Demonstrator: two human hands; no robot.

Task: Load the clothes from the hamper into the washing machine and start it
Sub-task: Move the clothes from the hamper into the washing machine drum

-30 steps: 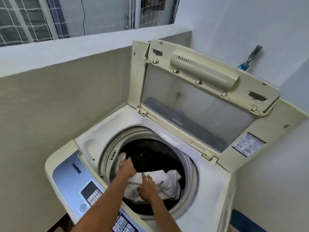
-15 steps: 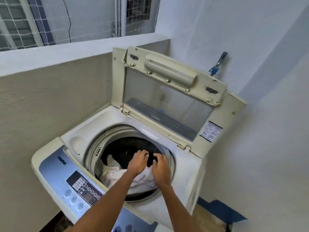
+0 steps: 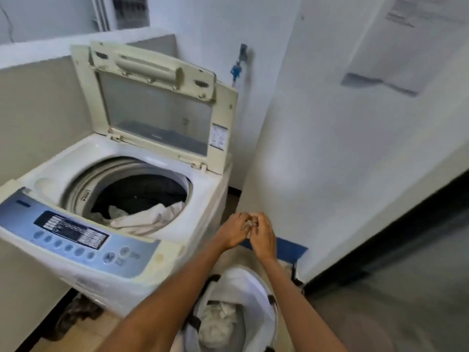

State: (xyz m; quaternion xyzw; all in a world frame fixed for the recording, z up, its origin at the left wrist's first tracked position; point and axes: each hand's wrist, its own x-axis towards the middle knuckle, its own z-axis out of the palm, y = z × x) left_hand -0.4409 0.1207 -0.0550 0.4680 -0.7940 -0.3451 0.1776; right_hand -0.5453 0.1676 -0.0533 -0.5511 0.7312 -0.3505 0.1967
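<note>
The top-loading washing machine [image 3: 83,158] stands at left with its lid [image 3: 157,110] raised. White clothes [image 3: 147,217] lie in the dark drum against its near rim. The white hamper [image 3: 253,288] sits on the floor right of the machine, with pale clothes [image 3: 218,323] in its bottom. My left hand [image 3: 233,231] and my right hand [image 3: 264,235] meet in the air above the hamper, just off the machine's right front corner. Their fingers are curled and their fingertips touch; no garment is in them.
The blue control panel [image 3: 73,232] with rows of buttons runs along the machine's front edge. A white wall corner [image 3: 330,148] juts in close on the right, with a blue strip [image 3: 289,247] at its foot. A tap [image 3: 239,59] is on the back wall.
Both hands have come out of the drum and moved right, over the hamper, leaving the white clothes inside. The view has swung right and pulled back.
</note>
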